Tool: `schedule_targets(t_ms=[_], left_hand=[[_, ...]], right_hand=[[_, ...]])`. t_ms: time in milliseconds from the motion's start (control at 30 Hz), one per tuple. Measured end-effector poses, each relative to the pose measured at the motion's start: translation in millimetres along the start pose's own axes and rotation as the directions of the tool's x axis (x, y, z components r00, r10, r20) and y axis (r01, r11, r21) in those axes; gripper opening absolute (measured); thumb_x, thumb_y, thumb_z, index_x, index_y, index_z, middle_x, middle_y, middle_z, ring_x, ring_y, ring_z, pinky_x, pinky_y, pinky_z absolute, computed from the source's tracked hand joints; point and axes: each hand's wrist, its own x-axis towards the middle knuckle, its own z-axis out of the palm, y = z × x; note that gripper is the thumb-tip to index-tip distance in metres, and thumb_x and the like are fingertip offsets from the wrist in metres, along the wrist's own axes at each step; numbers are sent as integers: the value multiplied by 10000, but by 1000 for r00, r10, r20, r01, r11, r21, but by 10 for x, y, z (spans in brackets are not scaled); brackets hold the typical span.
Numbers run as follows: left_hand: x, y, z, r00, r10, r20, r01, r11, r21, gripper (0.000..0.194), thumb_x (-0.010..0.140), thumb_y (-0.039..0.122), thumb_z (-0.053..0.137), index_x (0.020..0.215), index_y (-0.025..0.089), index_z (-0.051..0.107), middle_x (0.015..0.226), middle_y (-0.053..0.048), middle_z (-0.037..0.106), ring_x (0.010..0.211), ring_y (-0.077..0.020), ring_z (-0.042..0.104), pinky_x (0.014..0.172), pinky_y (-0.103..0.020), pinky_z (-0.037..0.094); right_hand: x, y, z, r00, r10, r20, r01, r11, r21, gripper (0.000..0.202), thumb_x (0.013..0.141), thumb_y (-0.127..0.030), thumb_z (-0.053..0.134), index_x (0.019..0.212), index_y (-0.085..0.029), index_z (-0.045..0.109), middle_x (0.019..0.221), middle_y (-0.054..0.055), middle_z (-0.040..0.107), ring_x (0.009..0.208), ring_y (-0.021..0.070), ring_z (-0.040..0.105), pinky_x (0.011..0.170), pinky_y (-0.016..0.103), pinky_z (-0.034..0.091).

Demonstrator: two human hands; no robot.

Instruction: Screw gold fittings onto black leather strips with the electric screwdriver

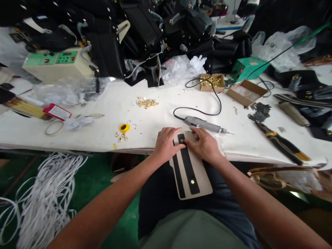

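Note:
A beige panel with rounded corners lies across the table's front edge and my lap. Two black strips run along it; the wider black strap carries a round gold fitting at its near end. My left hand grips the panel's left edge, its thumb on the far end of the strap. From the other side my right hand holds the panel, thumb at a small round piece on the strap. Just beyond lies a grey electric screwdriver, touched by neither hand.
Gold hardware is piled mid-table, near a yellow ring-shaped spool. Black-and-yellow pliers lie right. Behind stand cardboard boxes, a green box, a control unit and black bags. White cord heaps on the floor.

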Motion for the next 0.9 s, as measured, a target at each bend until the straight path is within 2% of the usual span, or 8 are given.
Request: schedule_targets(t_ms=[133,267,400,567,667,733,800,900], left_hand=[[-12,35,21,1000,9,-8,-10,984,-176,713,776,178,872,1417,251,569,1314,-82,629,1257,-254,622,1126,-438,503],[-3,58,9,999,-49,13,51,970,-236,752,765,146,863,1437,255,542,1307,-77,625,1237,-242,641,1126,-438,513],[50,81,-41,984,-174,45,179,956,-230,798,753,160,857,1467,244,511,1195,-53,667,1137,-238,676,1067,-443,540],[60,162,-119,919,-375,119,393,894,-215,809,725,274,894,1444,217,528,1093,-63,712,1046,-260,716,931,-424,586],[9,222,-171,901,-416,122,433,874,-221,667,716,300,898,1315,220,616,953,-13,723,867,-218,718,802,-360,584],[-31,254,-201,905,-398,150,424,873,-241,449,754,315,873,1154,225,690,873,14,725,781,-188,696,743,-321,560],[-67,271,-223,911,-365,190,405,877,-258,231,800,314,841,978,220,727,820,21,723,750,-174,679,710,-297,536],[-111,268,-238,937,-298,183,339,904,-261,132,818,269,831,868,209,723,826,12,715,782,-172,675,728,-288,526]], right_hand=[[117,21,-7,998,27,60,-28,999,17,629,874,-526,739,1418,-227,645,1240,108,716,948,265,700,798,390,524],[142,51,-21,995,47,89,-55,995,87,448,844,-478,774,1221,-246,707,1157,65,756,988,273,703,829,380,501],[97,86,23,995,94,39,-99,982,162,292,837,-439,767,1036,-242,687,922,22,727,841,238,671,756,351,464],[18,152,76,999,17,-28,-6,944,329,220,858,-411,755,896,-231,634,773,-8,636,689,173,574,666,311,425],[-51,171,66,996,-74,-52,89,891,445,225,900,-392,743,829,-233,602,756,-9,614,675,153,551,635,292,417],[-101,173,49,986,-151,-66,164,857,489,235,931,-372,729,800,-233,591,750,-4,604,664,145,543,620,289,415],[-143,172,36,972,-223,-76,230,832,505,239,956,-357,711,788,-235,593,749,7,609,659,147,548,621,298,423],[-173,173,24,952,-297,-70,287,795,534,241,974,-357,695,786,-237,603,752,19,627,674,157,568,639,313,441]])
